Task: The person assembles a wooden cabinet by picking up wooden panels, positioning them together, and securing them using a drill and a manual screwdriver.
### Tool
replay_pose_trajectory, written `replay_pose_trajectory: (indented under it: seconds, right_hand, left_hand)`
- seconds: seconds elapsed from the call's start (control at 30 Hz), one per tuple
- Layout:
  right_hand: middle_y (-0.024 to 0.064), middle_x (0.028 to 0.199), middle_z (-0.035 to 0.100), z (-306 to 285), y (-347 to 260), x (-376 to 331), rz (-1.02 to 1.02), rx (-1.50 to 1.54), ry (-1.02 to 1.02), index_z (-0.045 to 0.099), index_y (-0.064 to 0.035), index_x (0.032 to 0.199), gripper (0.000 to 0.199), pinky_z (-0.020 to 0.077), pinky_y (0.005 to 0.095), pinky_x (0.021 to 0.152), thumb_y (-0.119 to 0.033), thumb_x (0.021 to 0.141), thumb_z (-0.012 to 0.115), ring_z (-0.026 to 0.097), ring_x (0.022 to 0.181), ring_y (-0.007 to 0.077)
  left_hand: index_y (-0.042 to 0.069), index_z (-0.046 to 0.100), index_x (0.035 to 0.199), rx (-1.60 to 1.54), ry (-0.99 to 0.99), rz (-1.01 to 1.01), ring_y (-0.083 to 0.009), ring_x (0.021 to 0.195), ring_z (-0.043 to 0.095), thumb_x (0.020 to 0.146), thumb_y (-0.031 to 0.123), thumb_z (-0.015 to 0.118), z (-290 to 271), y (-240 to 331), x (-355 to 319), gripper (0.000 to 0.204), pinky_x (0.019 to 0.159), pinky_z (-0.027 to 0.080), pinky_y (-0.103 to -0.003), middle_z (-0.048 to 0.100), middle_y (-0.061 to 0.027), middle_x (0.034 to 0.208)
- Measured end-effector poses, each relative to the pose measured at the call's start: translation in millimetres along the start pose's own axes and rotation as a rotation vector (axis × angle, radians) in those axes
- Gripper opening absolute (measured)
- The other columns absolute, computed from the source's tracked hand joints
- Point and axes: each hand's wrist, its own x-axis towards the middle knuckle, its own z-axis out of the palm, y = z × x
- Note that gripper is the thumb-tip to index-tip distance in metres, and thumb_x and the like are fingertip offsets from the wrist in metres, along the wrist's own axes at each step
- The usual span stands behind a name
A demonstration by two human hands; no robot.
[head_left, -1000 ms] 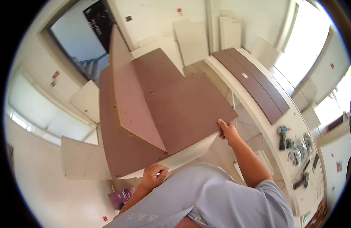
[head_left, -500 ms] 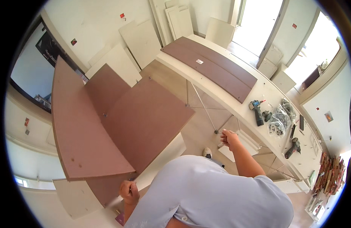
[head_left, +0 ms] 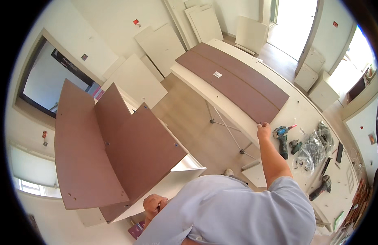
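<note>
Two long, flat, dark-brown boards lie side by side on the long white tabletop (head_left: 203,90). The near brown board (head_left: 227,92) carries a small white rectangular label (head_left: 217,74); the far brown board (head_left: 248,73) runs parallel, a thin seam between them.

Right grip (head_left: 263,130) (bare hand, arm reached forward): at the near brown board's right-hand, person-side corner. Fingers bunched, tips down by that corner; cannot tell whether they pinch the edge, a small item, or nothing.

Key relation, as judged: the board extends from this grip away and to the left. Its long axis slants from the corner up toward the far left, following the tabletop's length, so the grip sits at one end, well off the board's middle. Right side is clearly nearer.

Left grip (head_left: 155,204): well apart, low on the person's left, fingers curled in; cannot tell if clenched on nothing or around something small. Nearest to it: the white panel side (head_left: 166,185) of an assembly with a broad brown top board (head_left: 144,147) and a brown panel standing on edge (head_left: 86,151).

Just right of the right grip: blue-and-black cordless drill (head_left: 282,141), then clear plastic bags of hardware (head_left: 309,155).
</note>
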Motion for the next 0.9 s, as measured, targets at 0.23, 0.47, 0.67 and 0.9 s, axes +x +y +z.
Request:
replay_pose_trajectory:
  seconds: [0.23,0.47,0.67,0.9]
  right_hand:
    - [0.0206,0.105,0.074,19,3,53,-0.049,-0.117,-0.133,0.075,0.0003,0.107,0.03,0.0529,0.0462,0.094,-0.022,0.088,0.068,0.07,0.103,0.0375]
    - [0.0128,0.101,0.077,26,13,49,-0.035,-0.038,-0.076,0.076,-0.0034,0.107,0.024,0.0559,0.0378,0.086,-0.015,0.086,0.071,0.073,0.093,0.0266]
    - [0.0122,0.094,0.074,61,0,11,-0.079,0.148,-0.174,0.074,0.0004,0.101,0.022,0.0557,0.0369,0.082,-0.007,0.082,0.069,0.07,0.088,0.0227]
    - [0.0089,0.098,0.07,96,-35,-56,-0.175,0.136,-0.397,0.071,-0.0004,0.111,0.031,0.0542,0.0338,0.082,-0.008,0.082,0.072,0.066,0.088,0.0199]
  left_hand:
    - [0.007,0.07,0.076,0.002,-0.154,-0.109,-0.0257,0.058,0.065,0.085,0.007,0.075,10,10,7,0.01,0.054,0.05,-0.036,0.066,-0.0091,0.066]
    - [0.006,0.071,0.077,0.069,-0.085,-0.223,-0.0266,0.059,0.066,0.085,0.01,0.077,21,23,9,0.011,0.055,0.052,-0.037,0.066,-0.0101,0.067]
    - [0.005,0.068,0.076,0.018,-0.151,-0.207,-0.0273,0.058,0.065,0.086,0.01,0.075,33,30,33,0.014,0.054,0.051,-0.038,0.066,-0.0101,0.067]
    - [0.007,0.069,0.076,0.023,-0.245,-0.125,-0.0285,0.06,0.065,0.089,0.013,0.074,43,33,57,0.016,0.055,0.052,-0.039,0.067,-0.0096,0.069]
